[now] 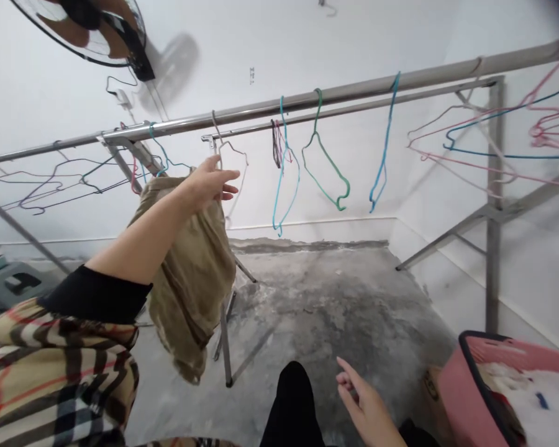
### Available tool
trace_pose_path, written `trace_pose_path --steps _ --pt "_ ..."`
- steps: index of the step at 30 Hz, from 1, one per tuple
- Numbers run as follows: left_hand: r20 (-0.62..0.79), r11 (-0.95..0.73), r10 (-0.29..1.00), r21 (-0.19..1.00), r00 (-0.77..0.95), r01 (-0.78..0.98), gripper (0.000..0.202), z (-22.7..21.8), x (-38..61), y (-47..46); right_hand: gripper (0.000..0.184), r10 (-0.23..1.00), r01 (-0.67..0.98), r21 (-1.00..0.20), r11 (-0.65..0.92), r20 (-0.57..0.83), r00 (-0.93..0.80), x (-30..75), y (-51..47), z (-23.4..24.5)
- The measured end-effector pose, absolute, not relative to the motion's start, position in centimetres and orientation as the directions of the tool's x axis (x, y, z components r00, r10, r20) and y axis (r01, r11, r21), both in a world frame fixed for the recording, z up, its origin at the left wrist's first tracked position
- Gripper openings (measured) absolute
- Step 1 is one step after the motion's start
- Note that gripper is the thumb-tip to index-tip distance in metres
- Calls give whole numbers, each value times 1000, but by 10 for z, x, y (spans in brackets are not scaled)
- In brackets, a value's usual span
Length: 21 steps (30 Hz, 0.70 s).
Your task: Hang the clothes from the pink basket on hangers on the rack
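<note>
My left hand (pixel 214 179) reaches out at the top edge of the khaki shorts (pixel 193 273), its fingers apart. The shorts hang below the metal rail (pixel 256 110), with part of their waistband behind my forearm. A grey wire hanger (pixel 217 127) is hooked on the rail just above my left hand; whether the fingers touch it I cannot tell. My right hand (pixel 361 400) is low over the floor, index finger stretched and the other fingers loosely bent, holding nothing.
A light blue hanger (pixel 276 198), a green hanger (pixel 331 162) and a blue hanger (pixel 384 155) hang along the rail. More hangers crowd both ends. A pink basket (pixel 463 385) with clothes stands at lower right. A wall fan (pixel 86 28) is at upper left.
</note>
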<state>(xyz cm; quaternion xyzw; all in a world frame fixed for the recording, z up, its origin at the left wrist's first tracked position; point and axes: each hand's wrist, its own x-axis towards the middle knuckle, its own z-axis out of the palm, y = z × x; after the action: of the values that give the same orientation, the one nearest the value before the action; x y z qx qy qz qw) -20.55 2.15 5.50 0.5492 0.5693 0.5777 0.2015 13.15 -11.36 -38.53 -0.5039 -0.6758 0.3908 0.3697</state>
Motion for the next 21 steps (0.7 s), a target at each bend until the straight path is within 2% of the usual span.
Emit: trace_pose_path --steps 2,7,11,15,21 --pt "342 -228 883 911 -321 345 66 55 -181 35 50 975 392 -902 180 112 -190 136 -115 -387" --pt "351 -273 916 901 -195 338 64 52 -112 64 47 988 390 -909 148 117 -102 151 -119 -392" --pt "351 -300 932 886 -87 353 48 55 -52 81 45 992 382 -915 127 114 -55 162 -121 -397" --pt "366 -320 929 876 -65 361 37 60 2 97 45 993 365 -924 115 114 -24 172 -123 -401" --pt "379 -342 925 791 32 507 33 66 64 119 44 995 388 -917 95 98 -12 188 -129 -392"
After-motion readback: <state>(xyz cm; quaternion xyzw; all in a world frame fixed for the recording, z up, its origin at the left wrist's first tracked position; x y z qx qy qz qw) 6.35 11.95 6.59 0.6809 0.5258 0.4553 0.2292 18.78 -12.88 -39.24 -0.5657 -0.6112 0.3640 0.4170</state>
